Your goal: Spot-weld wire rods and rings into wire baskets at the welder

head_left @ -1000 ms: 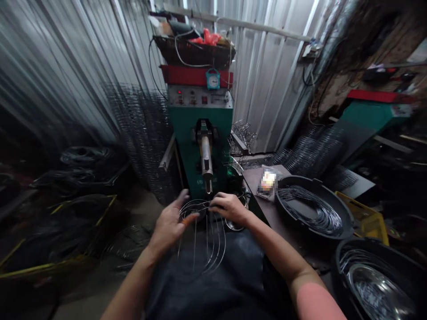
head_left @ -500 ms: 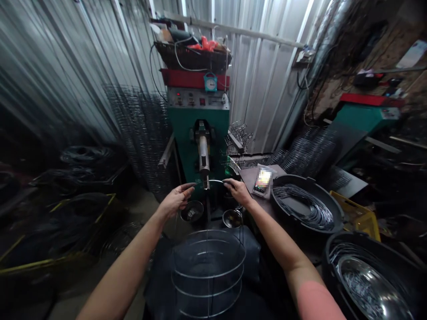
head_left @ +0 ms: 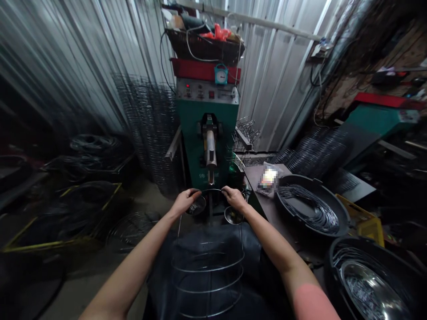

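A round wire frame (head_left: 211,291) made of several stacked rings and thin uprights rests over my lap. My left hand (head_left: 185,201) pinches its far top ring on the left side. On the right, my right hand (head_left: 234,198) grips the same ring between thumb and fingers. Just beyond the bare stretch of wire between my hands is the tip of a metal arm (head_left: 211,151) on a green machine (head_left: 193,115). The ring sits slightly below and in front of that tip, apart from it. Dark cloth covers my lap under the frame.
Small metal bowls (head_left: 232,216) stand below my hands. At right, black tubs (head_left: 283,178) hold wire rings, and a shiny bowl (head_left: 387,284) holds small wire pieces. A tall stack of wire frames (head_left: 147,129) leans by the wall. Yellow-edged crates (head_left: 33,244) stand at left.
Both hands have drawn the wire ring down and back from the machine's tip, where it was before. The view has shifted a little to the left.
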{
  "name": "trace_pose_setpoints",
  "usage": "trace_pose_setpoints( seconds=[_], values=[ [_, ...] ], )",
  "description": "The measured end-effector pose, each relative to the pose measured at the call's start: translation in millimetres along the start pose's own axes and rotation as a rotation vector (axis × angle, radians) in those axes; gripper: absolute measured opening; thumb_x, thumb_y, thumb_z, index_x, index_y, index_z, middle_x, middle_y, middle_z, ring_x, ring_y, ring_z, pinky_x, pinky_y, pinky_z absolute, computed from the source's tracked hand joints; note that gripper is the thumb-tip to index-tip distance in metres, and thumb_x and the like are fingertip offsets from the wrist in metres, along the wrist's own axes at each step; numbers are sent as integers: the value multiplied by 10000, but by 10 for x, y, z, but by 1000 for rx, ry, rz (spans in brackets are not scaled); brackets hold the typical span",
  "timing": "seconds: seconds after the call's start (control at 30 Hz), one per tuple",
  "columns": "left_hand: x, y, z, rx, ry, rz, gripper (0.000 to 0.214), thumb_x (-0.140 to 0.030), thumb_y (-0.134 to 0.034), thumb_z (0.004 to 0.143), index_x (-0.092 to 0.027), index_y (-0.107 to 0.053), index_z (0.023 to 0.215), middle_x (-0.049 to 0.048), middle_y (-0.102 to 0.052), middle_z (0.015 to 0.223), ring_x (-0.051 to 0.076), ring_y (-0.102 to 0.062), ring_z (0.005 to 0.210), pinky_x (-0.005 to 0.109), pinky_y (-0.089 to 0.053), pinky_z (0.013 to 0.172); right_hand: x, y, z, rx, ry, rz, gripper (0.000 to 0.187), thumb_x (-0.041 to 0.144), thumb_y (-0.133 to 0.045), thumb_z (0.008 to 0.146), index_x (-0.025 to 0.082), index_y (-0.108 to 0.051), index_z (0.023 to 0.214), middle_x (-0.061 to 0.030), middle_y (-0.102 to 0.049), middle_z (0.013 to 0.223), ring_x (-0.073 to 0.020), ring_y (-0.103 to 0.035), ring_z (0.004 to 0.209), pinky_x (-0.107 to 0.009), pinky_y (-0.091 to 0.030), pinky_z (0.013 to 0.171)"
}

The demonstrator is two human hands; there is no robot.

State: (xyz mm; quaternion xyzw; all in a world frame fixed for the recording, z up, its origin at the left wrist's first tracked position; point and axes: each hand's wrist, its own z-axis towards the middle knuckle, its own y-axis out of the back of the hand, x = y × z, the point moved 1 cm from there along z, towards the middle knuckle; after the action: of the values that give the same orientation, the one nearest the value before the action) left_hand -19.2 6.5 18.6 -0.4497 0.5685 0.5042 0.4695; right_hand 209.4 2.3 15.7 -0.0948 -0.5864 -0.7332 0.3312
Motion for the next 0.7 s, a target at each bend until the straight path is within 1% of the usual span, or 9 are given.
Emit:
trace_pose_setpoints(
  seconds=[0.07, 0.1, 0.17, 0.3, 0.5, 0.6, 0.7],
  values=[
    [2, -23, 79, 3, -73, 67, 237, -379, -689, 607, -206, -689, 769, 38, -672, 751, 193, -581, 756, 253, -434, 640, 13, -10, 11, 7, -10, -35, 211, 292, -424, 876, 222, -613, 937, -19, -661, 747, -141, -590, 643, -209, -371, 591],
    [4, -33, 111, 8, -102, 94, 216, -374, -681, 613, -216, -690, 759, 37, -681, 770, 206, -586, 798, 265, -438, 686, 16, -14, 16, 13, -17, -50, 207, 294, -426, 875, 227, -612, 937, -17, -661, 743, -141, -590, 641, -210, -368, 590],
    [10, -44, 155, 24, -148, 139, 181, -365, -664, 624, -230, -691, 743, 33, -690, 774, 219, -595, 821, 286, -438, 744, 16, -24, 28, 23, -33, -62, 203, 297, -429, 875, 237, -609, 946, -14, -663, 744, -142, -592, 644, -210, -364, 591],
    [34, -43, 184, 57, -223, 203, 155, -331, -628, 653, -244, -694, 762, 26, -702, 816, 214, -609, 817, 303, -435, 801, 0, -59, 57, 45, -40, -66, 213, 302, -423, 884, 266, -602, 995, -11, -676, 801, -148, -608, 705, -210, -369, 611],
    [73, -16, 209, 74, -305, 271, 158, -268, -600, 678, -254, -694, 804, 36, -695, 861, 205, -607, 837, 302, -423, 827, -16, -133, 122, 96, -10, -170, 231, 259, -409, 890, 288, -585, 1037, -19, -680, 872, -160, -613, 755, -217, -358, 617],
    [50, -6, 253, 79, -328, 299, 146, -268, -602, 682, -267, -691, 799, 34, -682, 815, 198, -597, 813, 284, -422, 801, -39, -157, 164, 89, 4, -173, 237, 244, -398, 890, 295, -574, 1040, -11, -678, 901, -154, -613, 769, -211, -353, 609],
    [0, -13, 325, 87, -340, 327, 97, -267, -616, 676, -272, -680, 749, 20, -651, 717, 183, -584, 739, 256, -422, 734, -82, -166, 212, 69, -2, -171, 239, 240, -394, 888, 291, -574, 1036, -10, -679, 912, -152, -612, 762, -210, -351, 606]
  ],
)
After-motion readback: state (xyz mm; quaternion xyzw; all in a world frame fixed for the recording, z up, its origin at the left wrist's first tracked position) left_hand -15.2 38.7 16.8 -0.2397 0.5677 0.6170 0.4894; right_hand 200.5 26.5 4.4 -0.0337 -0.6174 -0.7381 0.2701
